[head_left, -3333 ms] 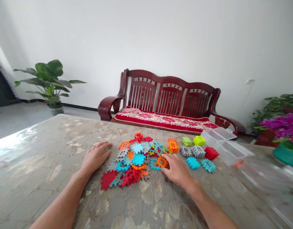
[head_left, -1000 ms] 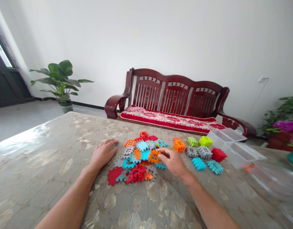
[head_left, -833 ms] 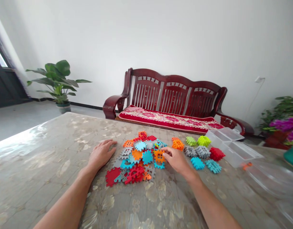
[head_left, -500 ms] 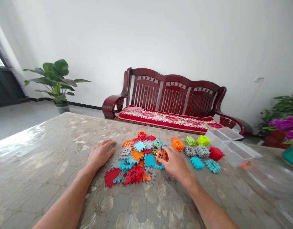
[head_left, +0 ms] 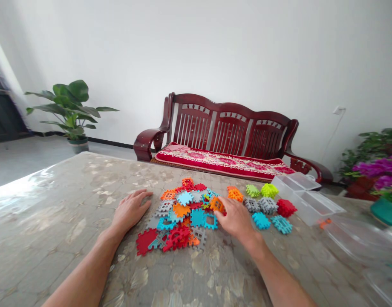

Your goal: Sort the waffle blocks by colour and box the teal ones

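My right hand (head_left: 236,215) is closed on an orange window-pattern building tile (head_left: 217,205) at the right edge of a loose pile. My left hand (head_left: 131,209) lies flat on the table left of the pile, holding nothing. The pile mixes toothed plastic tiles: a red tile (head_left: 146,241) at the front left, a blue tile (head_left: 197,218), a blue frame tile (head_left: 211,221) by my right hand, and a light blue tile (head_left: 185,197) on top. Right of my right hand stand sorted stacks, among them orange tiles (head_left: 235,194), grey tiles (head_left: 268,205) and red tiles (head_left: 286,207).
A clear plastic box (head_left: 311,207) with compartments stands at the right, with clear lids (head_left: 358,238) in front of it. The table (head_left: 61,221) has a patterned cover. Beyond it are a wooden bench (head_left: 231,128), a potted plant (head_left: 76,111) and purple flowers (head_left: 381,170).
My right hand has lifted the orange tile slightly off the pile and tilted it, uncovering the blue frame tile beneath. The left hand stays on the table. The camera view has shifted slightly.
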`<state>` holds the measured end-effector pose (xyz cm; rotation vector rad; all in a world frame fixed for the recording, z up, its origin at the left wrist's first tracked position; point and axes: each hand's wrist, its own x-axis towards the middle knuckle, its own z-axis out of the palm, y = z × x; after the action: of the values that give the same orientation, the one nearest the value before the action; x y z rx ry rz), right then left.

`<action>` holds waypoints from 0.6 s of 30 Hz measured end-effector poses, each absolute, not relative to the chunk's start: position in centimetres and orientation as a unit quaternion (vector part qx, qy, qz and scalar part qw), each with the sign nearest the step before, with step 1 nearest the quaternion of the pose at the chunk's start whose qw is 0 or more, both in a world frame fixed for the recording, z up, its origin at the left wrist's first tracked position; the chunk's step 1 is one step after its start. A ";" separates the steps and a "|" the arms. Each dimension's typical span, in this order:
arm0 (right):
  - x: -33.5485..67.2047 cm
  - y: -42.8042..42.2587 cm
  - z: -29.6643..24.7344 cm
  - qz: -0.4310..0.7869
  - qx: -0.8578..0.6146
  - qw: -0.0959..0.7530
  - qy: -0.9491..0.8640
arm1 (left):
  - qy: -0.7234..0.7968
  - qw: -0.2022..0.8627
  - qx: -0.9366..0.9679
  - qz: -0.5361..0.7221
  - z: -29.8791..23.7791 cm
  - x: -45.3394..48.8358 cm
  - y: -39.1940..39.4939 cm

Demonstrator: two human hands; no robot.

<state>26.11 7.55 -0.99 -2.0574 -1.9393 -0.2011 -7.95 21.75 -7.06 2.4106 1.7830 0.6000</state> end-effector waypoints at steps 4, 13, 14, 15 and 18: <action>30.0 8.6 0.7 -0.105 -0.763 0.160 -0.617 | 0.585 0.047 0.787 0.189 -6.8 -7.8 21.6; 33.6 10.2 2.2 -0.118 -0.839 0.049 -0.529 | 0.578 0.045 0.789 0.204 -7.4 -8.1 21.9; 33.4 10.2 2.3 -0.122 -0.841 0.043 -0.526 | 0.576 0.045 0.790 0.205 -7.5 -8.1 21.9; 33.1 10.3 2.3 -0.127 -0.841 0.036 -0.524 | 0.575 0.046 0.791 0.205 -7.5 -8.2 21.9; 32.7 10.3 2.2 -0.132 -0.839 0.017 -0.527 | 0.577 0.046 0.790 0.202 -7.5 -8.2 21.9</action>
<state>32.73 10.28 2.23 -2.6089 -1.6370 -0.4116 -8.17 21.93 -7.48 2.4117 1.7633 0.6157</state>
